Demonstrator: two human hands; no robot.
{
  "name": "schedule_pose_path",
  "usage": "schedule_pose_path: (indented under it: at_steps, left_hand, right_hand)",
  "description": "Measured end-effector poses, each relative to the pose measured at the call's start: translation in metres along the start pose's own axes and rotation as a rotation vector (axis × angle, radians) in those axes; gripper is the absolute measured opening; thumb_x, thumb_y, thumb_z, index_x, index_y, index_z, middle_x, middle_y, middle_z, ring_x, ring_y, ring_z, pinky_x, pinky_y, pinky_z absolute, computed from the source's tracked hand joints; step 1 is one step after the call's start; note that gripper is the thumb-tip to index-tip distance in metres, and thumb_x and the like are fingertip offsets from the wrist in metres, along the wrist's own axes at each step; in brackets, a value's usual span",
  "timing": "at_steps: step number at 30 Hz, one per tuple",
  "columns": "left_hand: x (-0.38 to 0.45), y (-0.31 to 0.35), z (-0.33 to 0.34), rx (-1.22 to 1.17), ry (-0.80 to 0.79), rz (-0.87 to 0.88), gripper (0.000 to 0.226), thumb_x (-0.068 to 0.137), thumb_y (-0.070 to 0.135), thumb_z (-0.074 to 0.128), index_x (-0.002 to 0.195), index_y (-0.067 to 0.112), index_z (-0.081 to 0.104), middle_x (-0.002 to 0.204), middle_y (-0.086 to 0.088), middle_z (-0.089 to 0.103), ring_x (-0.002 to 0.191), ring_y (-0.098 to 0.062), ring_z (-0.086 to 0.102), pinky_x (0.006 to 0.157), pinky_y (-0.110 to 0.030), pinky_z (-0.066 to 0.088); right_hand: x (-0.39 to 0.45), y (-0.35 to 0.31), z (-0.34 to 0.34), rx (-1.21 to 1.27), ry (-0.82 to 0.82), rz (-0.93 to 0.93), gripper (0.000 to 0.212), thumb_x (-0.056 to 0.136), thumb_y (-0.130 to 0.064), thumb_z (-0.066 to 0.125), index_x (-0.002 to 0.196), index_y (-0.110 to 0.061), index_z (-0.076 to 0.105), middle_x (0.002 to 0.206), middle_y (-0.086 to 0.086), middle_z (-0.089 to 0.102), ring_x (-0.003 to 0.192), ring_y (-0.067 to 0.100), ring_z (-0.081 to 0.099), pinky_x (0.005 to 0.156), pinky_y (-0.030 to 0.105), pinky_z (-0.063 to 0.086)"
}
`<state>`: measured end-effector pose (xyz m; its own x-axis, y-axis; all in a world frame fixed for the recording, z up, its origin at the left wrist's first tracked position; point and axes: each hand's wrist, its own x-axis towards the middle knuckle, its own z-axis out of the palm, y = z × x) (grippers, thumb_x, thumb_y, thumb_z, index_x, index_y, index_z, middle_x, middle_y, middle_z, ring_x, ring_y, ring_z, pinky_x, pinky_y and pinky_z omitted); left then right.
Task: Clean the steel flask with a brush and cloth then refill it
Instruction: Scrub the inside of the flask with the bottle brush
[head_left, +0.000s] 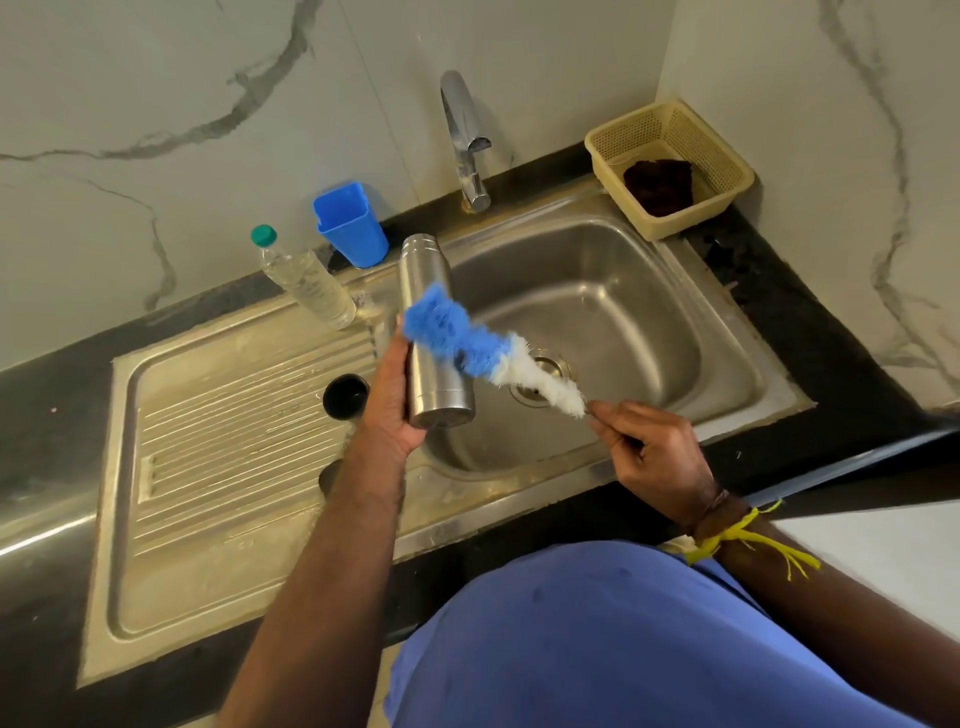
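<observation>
Here, left hand (395, 395) wrapped round the steel flask (431, 332), right hand (657, 452) pinching the brush (483, 348) handle, bristles against the flask, above the sink (597, 322).

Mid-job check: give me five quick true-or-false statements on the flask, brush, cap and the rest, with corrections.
1. The left hand grips the steel flask over the sink. True.
2. The brush is deep inside the flask. False: its blue bristles lie against the flask's outside; the right hand pinches its handle.
3. A black cap sits on the drainboard. True.
4. The dark cloth lies in the sink. False: it is in the cream basket.
5. The plastic bottle has a green cap on. True.
</observation>
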<state>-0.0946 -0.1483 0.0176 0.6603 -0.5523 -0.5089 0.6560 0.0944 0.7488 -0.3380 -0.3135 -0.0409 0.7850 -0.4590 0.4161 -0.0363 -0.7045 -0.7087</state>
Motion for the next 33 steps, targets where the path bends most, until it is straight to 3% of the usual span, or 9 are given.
schedule_pose_path:
  at_steps: [1,4,9,15,20,23,26,30,33]
  left_hand:
    - [-0.001,-0.003,0.0,0.017,-0.006,0.005,0.054,0.09,0.049,0.066,0.131,0.013,0.061,0.113,-0.01,0.076,0.095,-0.024,0.075,0.077,-0.039,0.061]
    - [-0.006,-0.011,-0.003,0.019,-0.026,-0.034,0.036,0.098,0.045,0.058,0.119,0.016,0.065,0.105,-0.007,0.076,0.088,-0.022,0.075,0.071,-0.036,0.06]
    - [-0.023,-0.022,-0.002,0.004,-0.106,-0.102,0.054,0.101,0.052,0.054,0.139,0.015,0.058,0.121,-0.017,0.07,0.101,-0.036,0.07,0.089,-0.049,0.058]
    - [-0.033,-0.031,-0.002,0.002,-0.117,-0.139,0.064,0.098,0.055,0.052,0.14,0.007,0.057,0.118,-0.022,0.066,0.09,-0.035,0.072,0.078,-0.045,0.062]
    - [-0.035,-0.037,-0.004,0.025,-0.103,-0.11,0.062,0.096,0.057,0.052,0.135,0.009,0.059,0.109,-0.019,0.071,0.09,-0.033,0.072,0.078,-0.043,0.062]
    - [-0.035,-0.034,-0.01,-0.026,-0.11,-0.092,0.067,0.094,0.055,0.058,0.141,0.007,0.055,0.119,-0.023,0.067,0.093,-0.035,0.072,0.078,-0.045,0.062]
    - [-0.031,-0.031,-0.014,-0.069,-0.113,-0.098,0.074,0.091,0.056,0.063,0.144,0.005,0.052,0.125,-0.025,0.064,0.098,-0.037,0.071,0.082,-0.046,0.061]
    - [-0.027,-0.028,-0.005,-0.154,-0.085,-0.098,0.061,0.097,0.053,0.056,0.138,0.008,0.057,0.112,-0.019,0.072,0.094,-0.035,0.071,0.084,-0.045,0.062]
    - [-0.019,-0.028,-0.003,-0.179,-0.092,-0.07,0.059,0.1,0.053,0.054,0.14,0.01,0.057,0.124,-0.017,0.07,0.1,-0.031,0.07,0.089,-0.045,0.06]
  right_hand:
    - [0.0,0.0,0.002,0.013,0.0,0.008,0.025,0.096,-0.013,0.066,0.119,-0.007,0.072,0.088,0.004,0.072,0.073,0.02,0.068,0.064,0.039,0.058]
    - [-0.005,-0.004,0.005,-0.001,-0.052,-0.034,0.026,0.097,-0.015,0.063,0.12,-0.007,0.071,0.085,0.001,0.068,0.068,0.016,0.063,0.061,0.035,0.056]
    - [0.005,-0.001,0.007,-0.008,0.038,0.051,0.027,0.098,-0.019,0.06,0.119,-0.007,0.072,0.079,0.003,0.066,0.063,0.02,0.061,0.058,0.04,0.055]
    - [0.019,-0.001,0.001,-0.112,0.048,0.063,0.024,0.097,-0.018,0.06,0.117,-0.012,0.073,0.074,-0.002,0.057,0.059,0.018,0.054,0.052,0.042,0.053]
    - [0.051,-0.009,-0.002,-0.201,0.036,0.073,0.03,0.1,-0.031,0.05,0.121,-0.021,0.069,0.084,0.0,0.067,0.068,0.023,0.064,0.058,0.04,0.056]
    - [0.049,-0.001,-0.008,-0.148,0.03,0.099,0.035,0.101,-0.035,0.047,0.122,-0.019,0.07,0.082,0.002,0.067,0.068,0.02,0.062,0.06,0.041,0.055]
    - [0.03,0.003,-0.005,-0.117,-0.017,0.069,0.035,0.102,-0.032,0.049,0.124,-0.014,0.069,0.083,0.005,0.068,0.067,0.02,0.062,0.058,0.042,0.055]
    - [0.009,0.007,-0.001,-0.055,-0.035,0.086,0.031,0.1,-0.026,0.055,0.124,-0.011,0.069,0.085,0.009,0.069,0.068,0.025,0.065,0.058,0.045,0.056]
    - [-0.001,0.002,-0.002,-0.077,-0.057,0.022,0.026,0.098,-0.016,0.061,0.12,-0.009,0.071,0.081,0.006,0.067,0.064,0.025,0.063,0.056,0.043,0.054]
